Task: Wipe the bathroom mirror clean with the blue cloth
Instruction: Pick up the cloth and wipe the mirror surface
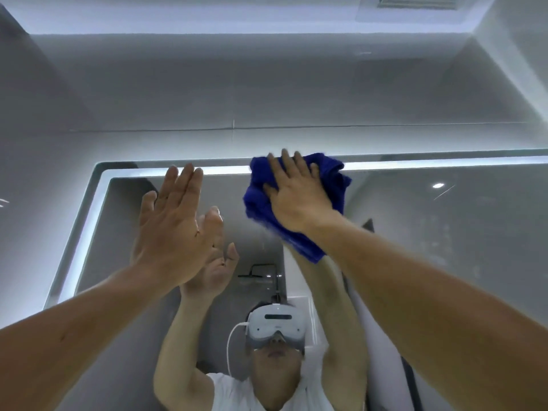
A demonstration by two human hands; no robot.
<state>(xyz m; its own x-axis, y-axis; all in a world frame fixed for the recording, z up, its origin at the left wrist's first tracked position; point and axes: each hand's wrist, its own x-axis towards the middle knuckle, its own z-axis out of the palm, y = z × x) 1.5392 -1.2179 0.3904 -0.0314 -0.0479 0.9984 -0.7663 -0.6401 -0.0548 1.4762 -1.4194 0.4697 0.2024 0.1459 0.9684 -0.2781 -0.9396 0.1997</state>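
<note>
Head view: right hand, fingers straight, presses the blue cloth against the mirror top edge; left hand raised flat, fingers together.

You've got a slatted ceiling vent overhead, grey wall tiles below it, a thin grout line lower still, paler wall to its right.
</note>
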